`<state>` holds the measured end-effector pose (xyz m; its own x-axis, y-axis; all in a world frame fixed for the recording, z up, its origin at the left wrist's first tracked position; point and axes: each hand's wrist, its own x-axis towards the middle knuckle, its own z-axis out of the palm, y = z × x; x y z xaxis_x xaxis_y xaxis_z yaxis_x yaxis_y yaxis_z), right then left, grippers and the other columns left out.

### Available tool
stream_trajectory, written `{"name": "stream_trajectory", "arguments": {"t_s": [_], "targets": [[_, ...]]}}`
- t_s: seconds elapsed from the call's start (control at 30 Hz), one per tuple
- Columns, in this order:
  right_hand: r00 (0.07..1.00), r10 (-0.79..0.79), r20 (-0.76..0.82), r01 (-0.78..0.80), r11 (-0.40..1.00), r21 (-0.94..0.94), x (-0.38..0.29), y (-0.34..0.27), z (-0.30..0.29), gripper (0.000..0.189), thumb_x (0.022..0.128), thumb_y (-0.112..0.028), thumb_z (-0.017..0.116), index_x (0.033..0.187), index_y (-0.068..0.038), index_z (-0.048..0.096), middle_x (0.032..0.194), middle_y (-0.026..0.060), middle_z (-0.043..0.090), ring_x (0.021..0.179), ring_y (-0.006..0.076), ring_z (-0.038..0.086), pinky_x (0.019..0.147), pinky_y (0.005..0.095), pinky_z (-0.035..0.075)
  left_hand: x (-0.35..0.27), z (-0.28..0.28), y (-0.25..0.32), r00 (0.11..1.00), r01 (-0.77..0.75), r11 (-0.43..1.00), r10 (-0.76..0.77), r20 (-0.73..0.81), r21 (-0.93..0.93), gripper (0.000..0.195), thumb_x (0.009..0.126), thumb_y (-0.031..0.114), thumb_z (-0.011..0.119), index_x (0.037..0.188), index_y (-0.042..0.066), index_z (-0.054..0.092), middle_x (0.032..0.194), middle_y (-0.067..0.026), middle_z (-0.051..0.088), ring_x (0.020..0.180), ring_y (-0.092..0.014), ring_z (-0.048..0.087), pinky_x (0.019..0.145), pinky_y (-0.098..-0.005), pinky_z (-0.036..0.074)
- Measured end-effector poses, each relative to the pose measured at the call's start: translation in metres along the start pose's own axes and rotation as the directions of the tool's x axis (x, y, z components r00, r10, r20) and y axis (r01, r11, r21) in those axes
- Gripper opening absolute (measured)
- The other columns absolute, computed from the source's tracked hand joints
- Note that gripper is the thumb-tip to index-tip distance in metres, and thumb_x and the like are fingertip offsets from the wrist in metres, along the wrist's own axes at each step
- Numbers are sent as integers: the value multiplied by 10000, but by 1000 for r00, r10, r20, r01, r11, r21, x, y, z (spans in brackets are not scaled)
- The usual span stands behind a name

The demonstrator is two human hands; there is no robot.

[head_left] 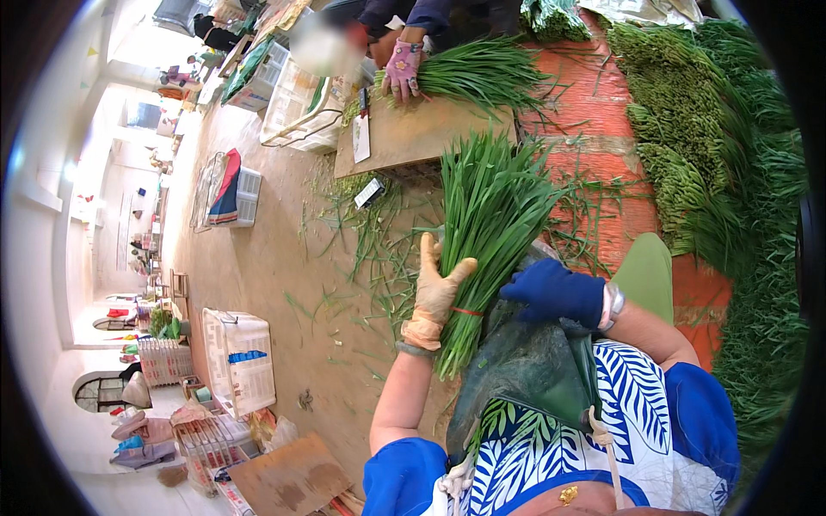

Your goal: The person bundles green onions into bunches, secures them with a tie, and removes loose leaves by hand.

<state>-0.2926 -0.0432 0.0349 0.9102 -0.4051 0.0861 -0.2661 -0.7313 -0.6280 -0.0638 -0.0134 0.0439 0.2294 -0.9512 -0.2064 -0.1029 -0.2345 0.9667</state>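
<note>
A bundle of garlic chives (493, 206), tied with a red band (466, 311), stands tilted before me with its leaf tips pointing away. My left hand (433, 290), in a tan glove, holds the bundle's left side, thumb across the front and fingers partly hidden by leaves. At its right side is my right hand (558, 293), in a dark blue glove with curled fingers. Whether it grips anything is hidden. A dark green apron (529, 361) covers my lap beneath the bundle.
Ahead, a co-worker's pink-gloved hand (403, 68) rests by loose chives (481, 68) on a wooden board (419, 132) with a cleaver (361, 135). Chives (677, 116) are piled right on an orange sheet (581, 155). White crates (242, 367) stand left; trimmings litter the floor.
</note>
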Motion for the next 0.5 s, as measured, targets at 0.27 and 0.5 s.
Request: {"name": "stream_trajectory", "arguments": {"t_s": [0.27, 0.5], "targets": [[945, 198, -260, -159, 974, 164, 11, -4, -43, 322, 773, -239, 662, 1062, -110, 604, 902, 111, 619, 816, 323, 601, 681, 417, 474, 13, 4, 42, 922, 95, 989, -129, 366, 110, 969, 626, 119, 857, 1381, 27, 257, 1201, -91, 557, 1053, -177, 545, 919, -303, 438], [814, 34, -580, -195, 956, -219, 50, 12, -38, 241, 767, -213, 615, 981, -102, 606, 789, 92, 599, 718, 284, 607, 584, 396, 483, -1, 9, 17, 987, -67, 896, -6, 162, 438, 1131, 543, 265, 891, 1421, 28, 218, 1256, -169, 515, 1142, -271, 498, 961, -353, 400]]}}
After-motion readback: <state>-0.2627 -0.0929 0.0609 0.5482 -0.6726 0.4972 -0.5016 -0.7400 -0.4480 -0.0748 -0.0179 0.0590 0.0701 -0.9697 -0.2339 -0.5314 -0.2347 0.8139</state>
